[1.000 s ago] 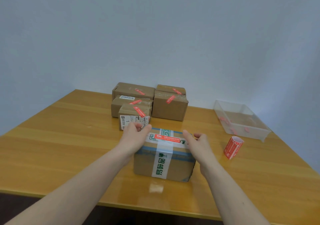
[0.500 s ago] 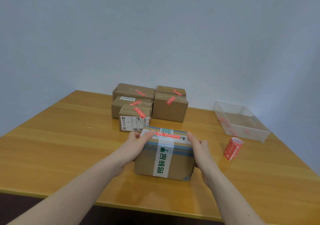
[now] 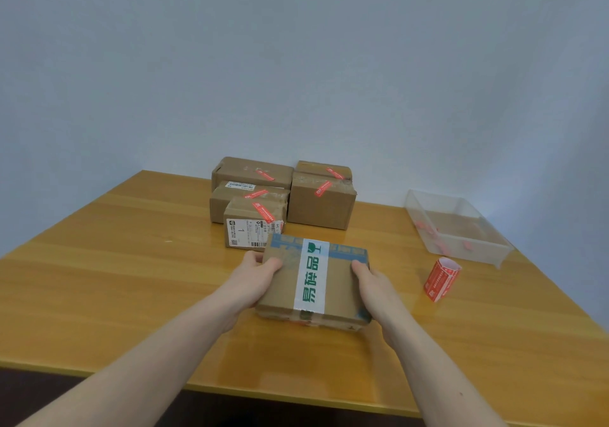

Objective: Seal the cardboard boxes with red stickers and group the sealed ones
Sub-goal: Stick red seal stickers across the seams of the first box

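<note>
I am holding the cardboard box between both hands, lifted and tilted toward me over the middle of the table, nearer its front edge than its far edge. A white tape band with green print is running down the face turned toward me, crossed by blue tape near the upper edge. No red sticker is showing on this face; I cannot tell whether one is on a hidden side. My left hand is clamping the box's left end, thumb on the upper corner. My right hand is clamping the right end in the same way. Neither hand is carrying anything else.

I judge the box to be light and stiff, since two end grips are keeping it tilted without visible strain. The green print appears to be a fragile marking, so I am treating the contents as breakable. The taped surfaces are probably slicker than bare card, so I am keeping the grip on the bare short ends.

Just beyond the box, the sealed boxes are standing grouped toward the far edge, each showing a red sticker. The nearest one is just behind my box. The sticker roll is standing near the right edge, well apart from my right hand. Behind the roll, a clear tray is sitting by the far right corner.
</note>
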